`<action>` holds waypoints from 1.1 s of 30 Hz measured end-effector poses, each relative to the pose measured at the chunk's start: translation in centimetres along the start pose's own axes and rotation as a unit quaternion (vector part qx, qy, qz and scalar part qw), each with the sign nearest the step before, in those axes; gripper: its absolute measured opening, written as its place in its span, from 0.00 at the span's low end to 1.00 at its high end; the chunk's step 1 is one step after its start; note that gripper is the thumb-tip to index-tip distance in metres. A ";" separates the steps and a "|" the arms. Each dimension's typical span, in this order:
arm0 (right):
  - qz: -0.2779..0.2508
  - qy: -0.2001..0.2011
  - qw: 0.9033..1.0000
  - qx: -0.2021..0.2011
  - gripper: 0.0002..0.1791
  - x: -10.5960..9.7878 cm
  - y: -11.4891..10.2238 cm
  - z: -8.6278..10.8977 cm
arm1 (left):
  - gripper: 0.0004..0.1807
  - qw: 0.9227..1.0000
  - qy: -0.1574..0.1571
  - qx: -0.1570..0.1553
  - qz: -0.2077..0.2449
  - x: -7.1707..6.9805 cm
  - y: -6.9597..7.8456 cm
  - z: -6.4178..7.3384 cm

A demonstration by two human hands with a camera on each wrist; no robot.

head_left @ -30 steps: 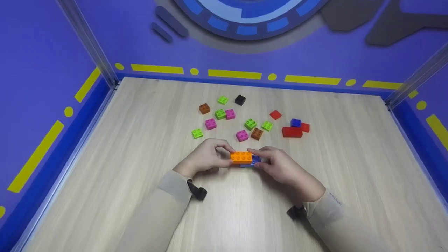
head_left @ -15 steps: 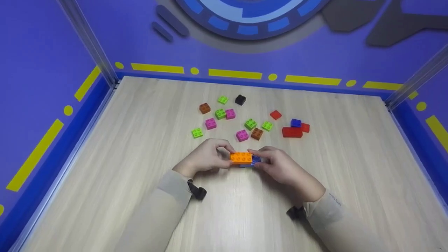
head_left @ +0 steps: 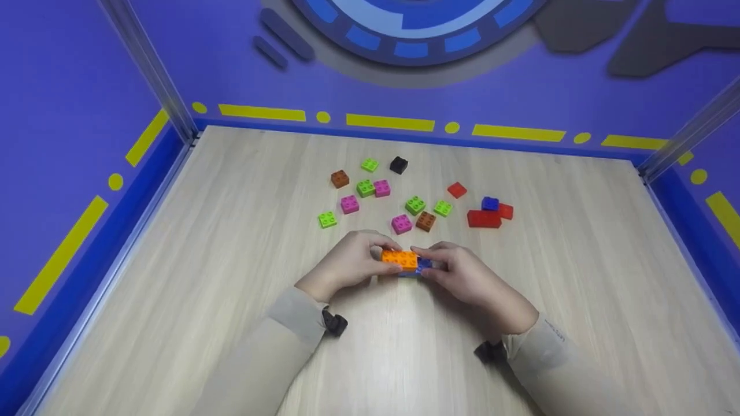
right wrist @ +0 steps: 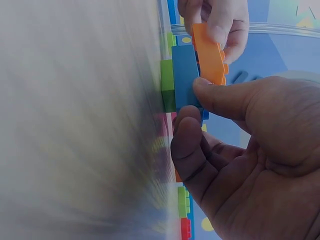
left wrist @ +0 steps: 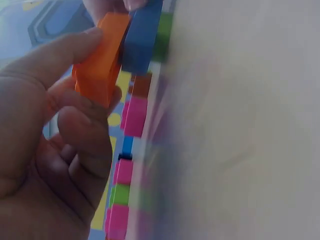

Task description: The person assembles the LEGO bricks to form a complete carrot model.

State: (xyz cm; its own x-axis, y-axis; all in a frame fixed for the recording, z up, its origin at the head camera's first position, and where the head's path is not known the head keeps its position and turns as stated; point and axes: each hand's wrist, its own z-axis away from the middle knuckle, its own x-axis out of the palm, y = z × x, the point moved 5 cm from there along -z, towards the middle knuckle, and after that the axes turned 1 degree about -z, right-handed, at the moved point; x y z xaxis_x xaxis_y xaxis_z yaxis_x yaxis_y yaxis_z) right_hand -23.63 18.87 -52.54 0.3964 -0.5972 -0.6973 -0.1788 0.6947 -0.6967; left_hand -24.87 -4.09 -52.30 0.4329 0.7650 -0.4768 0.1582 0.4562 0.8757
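Observation:
My left hand pinches an orange building brick, thumb on the near side and fingers on the far side. Beneath its right part is a blue brick, which my right hand grips between thumb and fingers at the right end. Under the blue one, in the right wrist view, a shorter green brick meets the table. The orange brick tilts against the blue brick, offset to the left, and a thin dark gap shows between them in the left wrist view. Whether their studs engage is hidden.
Beyond the hands lie loose bricks: several lime green ones, pink, brown and black. A long red brick sits right, beside a small blue brick. Blue panels wall the table.
My left hand has slid a little to the right along the orange brick, its thumb now further over the near side. The right hand keeps its place on the blue brick.

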 end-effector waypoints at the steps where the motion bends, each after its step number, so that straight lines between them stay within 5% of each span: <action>1: -0.001 0.000 1.000 -0.001 0.29 0.0 0.0 0.0 | 0.18 1.000 0.003 0.004 -0.009 0.2 0.1 -0.1; 24: 0.005 0.008 1.000 -0.027 0.29 -0.3 0.0 0.0 | 0.19 0.995 0.014 -0.021 -0.100 1.2 2.3 0.2; 33: -0.064 -0.020 0.997 -0.022 0.27 -0.7 1.0 -0.4 | 0.19 0.995 0.011 -0.021 -0.096 1.2 2.2 0.3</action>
State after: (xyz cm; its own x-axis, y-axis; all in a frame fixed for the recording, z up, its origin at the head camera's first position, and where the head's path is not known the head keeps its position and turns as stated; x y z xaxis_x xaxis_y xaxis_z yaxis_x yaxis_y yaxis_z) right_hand -24.39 19.79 -52.82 0.4535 -0.6632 -0.5954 -0.1640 0.5945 -0.7872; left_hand -23.78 -2.28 -50.92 0.3789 0.6709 -0.6375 0.1990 0.6136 0.7641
